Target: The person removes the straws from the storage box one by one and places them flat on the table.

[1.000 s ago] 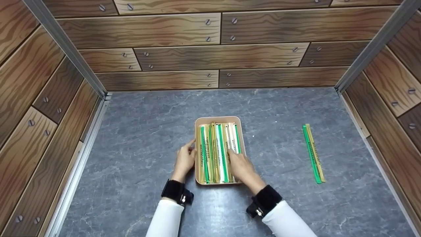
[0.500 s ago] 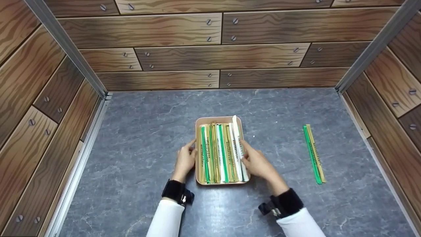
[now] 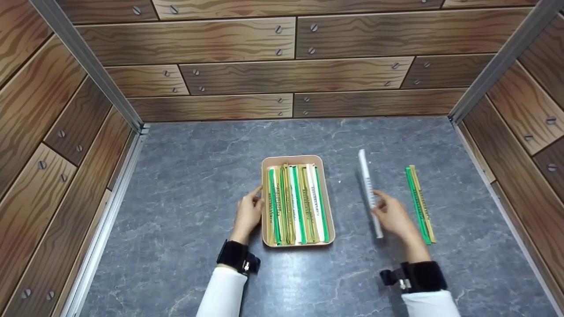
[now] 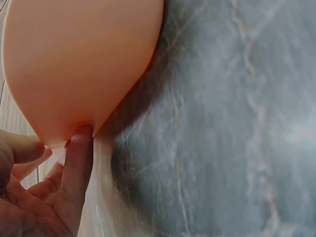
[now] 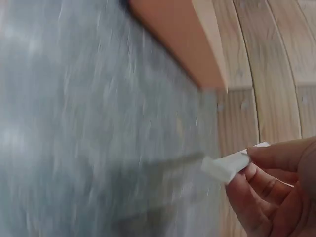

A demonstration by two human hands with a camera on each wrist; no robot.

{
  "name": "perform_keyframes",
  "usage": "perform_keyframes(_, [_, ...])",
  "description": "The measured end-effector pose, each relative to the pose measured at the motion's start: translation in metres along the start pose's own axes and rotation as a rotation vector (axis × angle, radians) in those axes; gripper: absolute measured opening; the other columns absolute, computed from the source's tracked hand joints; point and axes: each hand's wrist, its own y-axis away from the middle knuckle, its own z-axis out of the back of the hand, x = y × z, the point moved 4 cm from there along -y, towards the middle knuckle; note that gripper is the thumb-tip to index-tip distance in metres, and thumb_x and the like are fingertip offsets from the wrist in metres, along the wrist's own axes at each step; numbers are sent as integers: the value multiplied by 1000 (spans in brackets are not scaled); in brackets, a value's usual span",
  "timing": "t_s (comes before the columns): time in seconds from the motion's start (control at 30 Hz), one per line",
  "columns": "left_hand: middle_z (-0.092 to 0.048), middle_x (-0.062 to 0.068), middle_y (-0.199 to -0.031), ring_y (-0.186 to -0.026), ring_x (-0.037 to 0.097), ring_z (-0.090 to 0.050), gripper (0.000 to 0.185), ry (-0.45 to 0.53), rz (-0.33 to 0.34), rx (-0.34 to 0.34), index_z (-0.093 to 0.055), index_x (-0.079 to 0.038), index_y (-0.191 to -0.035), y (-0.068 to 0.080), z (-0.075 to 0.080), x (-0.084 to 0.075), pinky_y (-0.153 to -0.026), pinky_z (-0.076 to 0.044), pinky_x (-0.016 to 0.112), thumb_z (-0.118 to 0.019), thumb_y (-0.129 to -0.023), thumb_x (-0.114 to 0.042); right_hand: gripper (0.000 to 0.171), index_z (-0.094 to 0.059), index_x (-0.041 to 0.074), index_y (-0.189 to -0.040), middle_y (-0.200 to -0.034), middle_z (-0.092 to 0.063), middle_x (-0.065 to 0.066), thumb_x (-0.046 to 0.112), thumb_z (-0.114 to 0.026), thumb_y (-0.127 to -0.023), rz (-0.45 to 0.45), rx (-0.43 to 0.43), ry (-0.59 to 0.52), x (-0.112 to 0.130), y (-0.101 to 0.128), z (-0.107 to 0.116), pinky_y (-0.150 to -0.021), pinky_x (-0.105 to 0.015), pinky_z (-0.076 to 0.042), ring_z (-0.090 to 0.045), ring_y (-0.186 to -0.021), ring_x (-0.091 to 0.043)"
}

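Note:
A tan rectangular tray (image 3: 328, 193) holds a row of long, narrow stick packets (image 3: 296, 207) in green, gold and white, with dark print. My left hand (image 3: 247, 215) touches the tray's left wall, thumb and fingertip against its outer side in the left wrist view. To the right of the tray, my right hand (image 3: 393, 215) pinches a single white stick packet (image 3: 365, 171) between thumb and fingers, slightly tilted above the table. Its white end (image 5: 222, 168) shows in the right wrist view. What is inside the wrapper cannot be seen.
A green stick packet (image 3: 416, 202) and a gold stick packet (image 3: 424, 207) lie side by side on the grey marbled table (image 3: 194, 176), right of my right hand. Wood-patterned walls (image 3: 211, 105) with metal corner posts enclose the back and both sides.
My right hand has taken a white stick packet from the tray's right side and moved it right, above the table. The left hand has stayed at the tray.

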Motion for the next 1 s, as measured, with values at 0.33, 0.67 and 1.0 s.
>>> perform_keyframes(0.33, [-68, 11, -85, -66, 17, -58, 45, 1, -3, -5, -58, -5, -137, -1, -1, 1, -62, -52, 34, -60, -93, 1, 56, -37, -5, -146, -106, -61, -32, 3, -51, -92, -287, -77, 188, -62, 12, 55, -55, -41, -50, -62, -71, -32])
perform_keyframes(0.67, [-68, 9, -83, -66, 16, -58, 43, -19, -14, 3, -58, -6, -137, -2, 0, 2, -62, -50, 35, -60, -94, -1, 54, -37, 6, -150, -130, -47, -39, 11, -42, -96, -542, -37, 269, -102, 21, 81, -62, -49, -45, -52, -105, -54])
perform_keyframes(1.0, [-69, 10, -85, -70, 18, -61, 43, -6, -5, -7, -59, -6, -137, -1, -1, 1, -66, -52, 36, -60, -93, -1, 53, -42, 5, -146, -122, -51, -38, 5, -48, -94, -566, -19, 291, -116, 22, 83, -65, -52, -46, -54, -102, -54])
